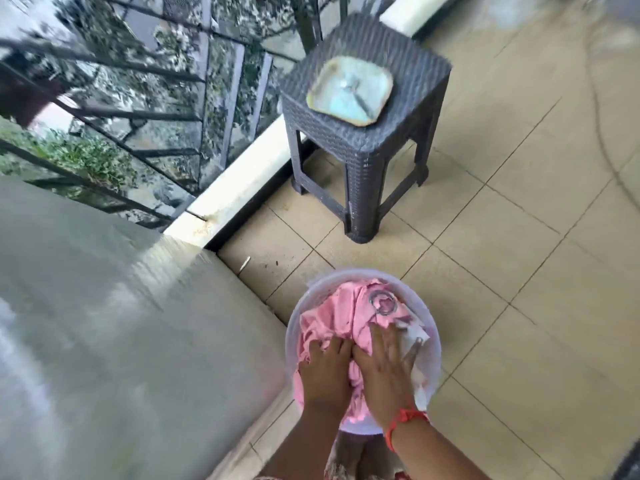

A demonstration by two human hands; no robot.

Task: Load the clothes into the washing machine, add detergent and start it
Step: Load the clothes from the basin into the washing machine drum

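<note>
A round white basin stands on the tiled floor, full of pink clothes with a bit of white cloth at the right. My left hand is pressed down into the pink cloth with its fingers curled into the folds. Beside it my right hand lies flat on the pile, fingers spread over the pink and white cloth. A red thread band is around my right wrist. At the left a large grey blurred surface fills the view; it may be the washing machine's top.
A dark wicker-pattern plastic stool stands beyond the basin, with a pale blue square plate-like object on it. A white curb and black metal railing run along the balcony edge. Beige floor tiles stretch to the right.
</note>
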